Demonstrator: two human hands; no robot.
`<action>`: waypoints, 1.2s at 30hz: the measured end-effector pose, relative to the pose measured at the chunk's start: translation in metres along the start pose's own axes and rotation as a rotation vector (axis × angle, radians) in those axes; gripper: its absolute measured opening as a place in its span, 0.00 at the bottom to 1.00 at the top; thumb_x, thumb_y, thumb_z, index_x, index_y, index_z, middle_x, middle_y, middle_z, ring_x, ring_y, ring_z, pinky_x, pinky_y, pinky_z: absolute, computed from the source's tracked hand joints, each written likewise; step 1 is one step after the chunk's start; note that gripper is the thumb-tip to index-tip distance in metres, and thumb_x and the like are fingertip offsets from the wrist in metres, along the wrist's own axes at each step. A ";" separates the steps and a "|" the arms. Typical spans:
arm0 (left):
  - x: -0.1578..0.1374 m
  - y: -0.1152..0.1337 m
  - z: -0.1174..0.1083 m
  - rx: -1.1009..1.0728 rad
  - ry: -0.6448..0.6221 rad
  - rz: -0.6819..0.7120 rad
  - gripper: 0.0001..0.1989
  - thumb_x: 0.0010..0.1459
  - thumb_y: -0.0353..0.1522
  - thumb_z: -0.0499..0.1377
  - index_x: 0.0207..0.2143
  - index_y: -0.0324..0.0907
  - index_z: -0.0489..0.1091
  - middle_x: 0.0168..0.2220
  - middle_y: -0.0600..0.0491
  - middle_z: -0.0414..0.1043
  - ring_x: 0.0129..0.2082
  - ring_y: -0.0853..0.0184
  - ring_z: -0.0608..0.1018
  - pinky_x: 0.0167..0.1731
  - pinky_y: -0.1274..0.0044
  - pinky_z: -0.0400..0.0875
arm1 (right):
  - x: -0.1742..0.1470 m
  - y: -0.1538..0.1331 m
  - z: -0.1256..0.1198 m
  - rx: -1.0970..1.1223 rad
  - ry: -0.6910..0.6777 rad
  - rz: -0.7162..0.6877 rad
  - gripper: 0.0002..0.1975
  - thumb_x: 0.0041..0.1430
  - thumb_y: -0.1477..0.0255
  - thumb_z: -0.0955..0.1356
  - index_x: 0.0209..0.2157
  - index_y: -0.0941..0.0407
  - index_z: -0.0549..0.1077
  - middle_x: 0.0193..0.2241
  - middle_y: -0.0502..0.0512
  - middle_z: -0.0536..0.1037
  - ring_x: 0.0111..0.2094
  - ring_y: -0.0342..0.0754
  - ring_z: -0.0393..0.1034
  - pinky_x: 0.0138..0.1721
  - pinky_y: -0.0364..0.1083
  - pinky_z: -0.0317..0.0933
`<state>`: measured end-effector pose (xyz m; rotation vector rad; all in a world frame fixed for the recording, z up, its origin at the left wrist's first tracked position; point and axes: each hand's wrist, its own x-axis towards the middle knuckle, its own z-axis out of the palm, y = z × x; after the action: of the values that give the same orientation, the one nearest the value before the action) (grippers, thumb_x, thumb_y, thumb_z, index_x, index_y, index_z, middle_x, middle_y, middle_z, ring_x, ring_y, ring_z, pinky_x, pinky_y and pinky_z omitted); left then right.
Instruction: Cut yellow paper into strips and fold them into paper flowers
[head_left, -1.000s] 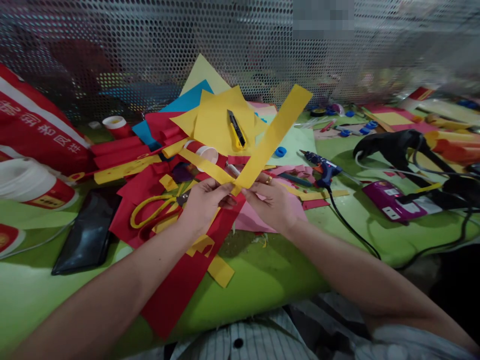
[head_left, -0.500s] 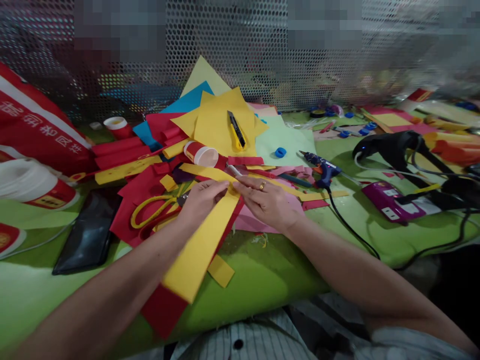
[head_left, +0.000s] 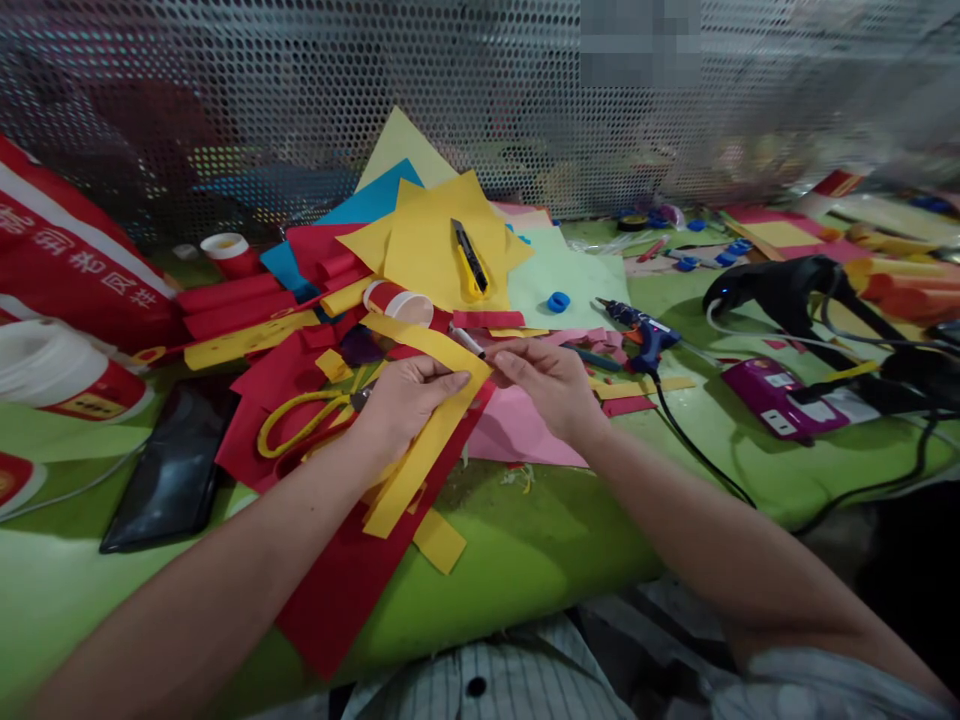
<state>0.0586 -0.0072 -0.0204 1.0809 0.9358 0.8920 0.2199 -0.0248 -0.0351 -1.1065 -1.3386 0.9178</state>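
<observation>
A yellow paper strip (head_left: 420, 455) is bent near its right end, one length running down toward me and the other up to the left. My left hand (head_left: 401, 400) grips it, thumb on top. At the bend, my right hand (head_left: 551, 385) has thumb and fingers pinched together on the strip's edge. Under it lies a long red paper strip (head_left: 352, 580), angled toward the table's front edge. Just beyond my fingers is a thin white stick-like thing (head_left: 466, 340), its kind unclear. Left of my left hand are yellow-handled scissors (head_left: 300, 415), partly covered.
A yellow utility knife (head_left: 470, 262) rests on yellow paper sheets (head_left: 420, 235). On the right are a blue glue gun (head_left: 651, 340) with a black cord and a purple power strip (head_left: 780, 400). Paper cups (head_left: 67, 375) and a black phone-like slab (head_left: 172, 465) occupy the left.
The yellow strip's near end has swung up and looks narrower, exposing more of the red strip. My left thumb now lies across it, and my right hand has shifted slightly right.
</observation>
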 end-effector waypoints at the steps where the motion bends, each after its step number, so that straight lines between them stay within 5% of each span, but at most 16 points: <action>1: 0.000 0.000 0.000 0.025 0.008 0.000 0.10 0.37 0.34 0.68 0.25 0.39 0.75 0.24 0.53 0.75 0.24 0.70 0.73 0.26 0.77 0.67 | 0.001 0.001 -0.001 0.029 -0.017 0.055 0.07 0.50 0.66 0.68 0.26 0.55 0.75 0.22 0.49 0.74 0.24 0.41 0.67 0.27 0.43 0.63; 6: 0.001 -0.001 -0.002 0.148 0.008 -0.031 0.10 0.40 0.34 0.66 0.26 0.38 0.75 0.26 0.51 0.76 0.24 0.68 0.74 0.25 0.77 0.67 | 0.004 0.003 -0.002 0.049 -0.121 0.191 0.14 0.45 0.60 0.71 0.21 0.57 0.71 0.15 0.45 0.66 0.18 0.37 0.58 0.20 0.41 0.55; 13: 0.000 0.001 -0.001 0.176 -0.008 -0.035 0.09 0.41 0.34 0.66 0.26 0.39 0.75 0.24 0.53 0.76 0.22 0.70 0.73 0.25 0.77 0.67 | 0.005 -0.003 0.000 0.088 -0.137 0.240 0.19 0.39 0.55 0.72 0.20 0.58 0.70 0.15 0.46 0.67 0.18 0.38 0.60 0.22 0.42 0.59; 24: 0.002 0.001 -0.003 0.267 -0.035 -0.002 0.06 0.43 0.32 0.63 0.25 0.39 0.74 0.25 0.54 0.75 0.24 0.71 0.72 0.26 0.79 0.65 | 0.001 -0.006 0.000 -0.209 -0.183 0.092 0.16 0.51 0.59 0.66 0.22 0.57 0.64 0.17 0.45 0.62 0.19 0.37 0.57 0.20 0.41 0.52; 31: 0.000 0.004 -0.003 0.359 -0.070 -0.012 0.05 0.44 0.33 0.62 0.22 0.39 0.73 0.21 0.56 0.72 0.19 0.73 0.68 0.20 0.81 0.60 | 0.002 -0.003 -0.001 -0.131 -0.283 0.190 0.16 0.53 0.59 0.64 0.21 0.56 0.62 0.15 0.44 0.61 0.16 0.38 0.57 0.20 0.41 0.53; 36: 0.002 0.004 -0.006 0.417 -0.109 -0.032 0.05 0.43 0.32 0.62 0.22 0.39 0.73 0.20 0.56 0.71 0.18 0.74 0.67 0.18 0.81 0.58 | 0.003 -0.004 -0.001 -0.312 -0.317 0.136 0.13 0.56 0.66 0.62 0.20 0.56 0.60 0.15 0.44 0.60 0.17 0.37 0.54 0.20 0.41 0.49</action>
<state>0.0532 -0.0024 -0.0182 1.4499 1.0716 0.6165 0.2208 -0.0235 -0.0300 -1.3421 -1.7266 1.0386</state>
